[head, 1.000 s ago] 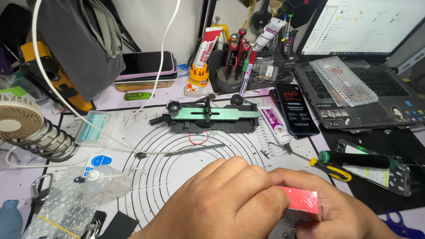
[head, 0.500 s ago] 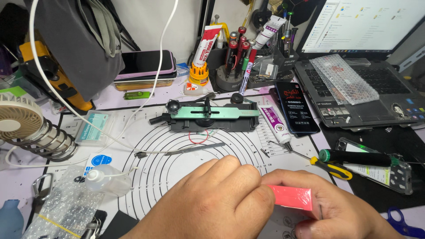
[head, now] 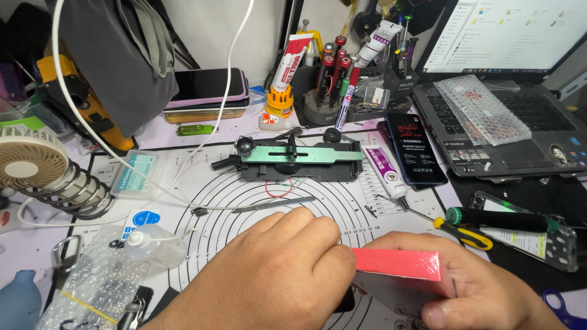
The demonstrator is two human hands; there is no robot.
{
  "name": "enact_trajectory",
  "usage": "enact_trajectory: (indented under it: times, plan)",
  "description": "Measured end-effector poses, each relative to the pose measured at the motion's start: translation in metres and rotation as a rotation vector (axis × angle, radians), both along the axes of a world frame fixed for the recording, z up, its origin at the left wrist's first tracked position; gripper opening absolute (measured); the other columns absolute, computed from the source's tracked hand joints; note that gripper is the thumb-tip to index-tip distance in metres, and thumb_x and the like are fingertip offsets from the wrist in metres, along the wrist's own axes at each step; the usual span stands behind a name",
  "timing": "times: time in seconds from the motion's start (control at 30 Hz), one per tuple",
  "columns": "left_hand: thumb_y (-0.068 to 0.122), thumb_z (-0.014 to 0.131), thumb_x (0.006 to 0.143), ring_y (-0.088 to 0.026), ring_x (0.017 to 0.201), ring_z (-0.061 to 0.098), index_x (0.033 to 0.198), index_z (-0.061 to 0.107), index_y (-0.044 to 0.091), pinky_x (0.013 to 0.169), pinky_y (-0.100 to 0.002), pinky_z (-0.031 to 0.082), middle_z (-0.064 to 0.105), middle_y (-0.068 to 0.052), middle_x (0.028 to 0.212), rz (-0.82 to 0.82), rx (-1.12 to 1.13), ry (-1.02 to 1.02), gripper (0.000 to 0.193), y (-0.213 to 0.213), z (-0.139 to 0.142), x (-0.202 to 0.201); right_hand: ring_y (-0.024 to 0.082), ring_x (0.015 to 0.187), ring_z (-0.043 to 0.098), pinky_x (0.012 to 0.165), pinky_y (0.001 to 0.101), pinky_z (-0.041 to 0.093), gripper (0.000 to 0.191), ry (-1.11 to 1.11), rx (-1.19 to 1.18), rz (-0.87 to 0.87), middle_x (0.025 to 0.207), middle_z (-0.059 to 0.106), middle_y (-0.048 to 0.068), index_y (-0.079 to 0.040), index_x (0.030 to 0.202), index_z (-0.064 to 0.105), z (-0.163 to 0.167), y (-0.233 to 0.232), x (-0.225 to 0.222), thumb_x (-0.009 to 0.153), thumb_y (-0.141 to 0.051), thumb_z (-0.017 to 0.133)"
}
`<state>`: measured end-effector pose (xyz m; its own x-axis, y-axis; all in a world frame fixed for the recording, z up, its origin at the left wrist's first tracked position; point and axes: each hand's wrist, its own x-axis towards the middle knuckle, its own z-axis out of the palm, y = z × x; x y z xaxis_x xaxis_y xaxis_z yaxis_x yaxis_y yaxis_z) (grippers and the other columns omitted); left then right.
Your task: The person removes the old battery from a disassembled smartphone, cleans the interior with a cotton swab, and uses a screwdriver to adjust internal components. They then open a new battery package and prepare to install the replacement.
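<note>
— What do we have in our hands?

— Our right hand [head: 483,293] is wrapped around a pink box [head: 397,264], thumb along its near side, low over the white mat [head: 244,201]. Our left hand [head: 275,275] is curled, its fingertips pinched on the box's left end.

— What lies close by?

— A green-handled screwdriver [head: 489,219] just beyond the box, tweezers [head: 269,206] above our left knuckles, and the green clamp jig [head: 296,159] farther back.

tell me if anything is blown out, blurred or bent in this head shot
Head view: the laptop screen is nearly washed out; the phone on the stack shows soft glare; the left hand, right hand and pink box are fairly sharp; the mat edges bow slightly from wide-angle distortion.
</note>
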<state>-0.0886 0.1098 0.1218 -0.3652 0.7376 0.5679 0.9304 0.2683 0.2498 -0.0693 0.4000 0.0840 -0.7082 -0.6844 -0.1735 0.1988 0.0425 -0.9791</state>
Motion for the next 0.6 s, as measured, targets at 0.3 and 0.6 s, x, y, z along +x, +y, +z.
enact_trajectory:
  times: [0.3, 0.6]
  plan:
    - [0.008, 0.073, 0.085, -0.029, 0.080, 0.066, 0.101, 0.067, 0.000, 0.068, -0.039, 0.052, 0.059, -0.012, 0.083, 0.006, 0.156, -0.203, 0.018, -0.007, 0.012, 0.003, 0.030, 0.118, 0.061, 0.105, 0.0434, 0.054, 0.073, 0.276, 0.216, 0.013, 0.127, 0.065, 0.020, 0.004, 0.129, 0.064, 0.004, 0.017, -0.004, 0.078, -0.046, 0.077]
    - [0.011, 0.069, 0.092, -0.003, 0.071, 0.060, 0.101, 0.074, -0.005, 0.062, -0.022, 0.050, 0.071, 0.001, 0.082, -0.066, 0.540, -1.516, 0.018, 0.014, -0.012, 0.005, 0.041, 0.121, 0.064, 0.107, 0.0540, 0.053, 0.053, 0.702, -0.048, -0.013, 0.129, 0.064, 0.026, -0.002, 0.134, 0.057, -0.011, 0.016, -0.007, 0.098, -0.037, 0.072]
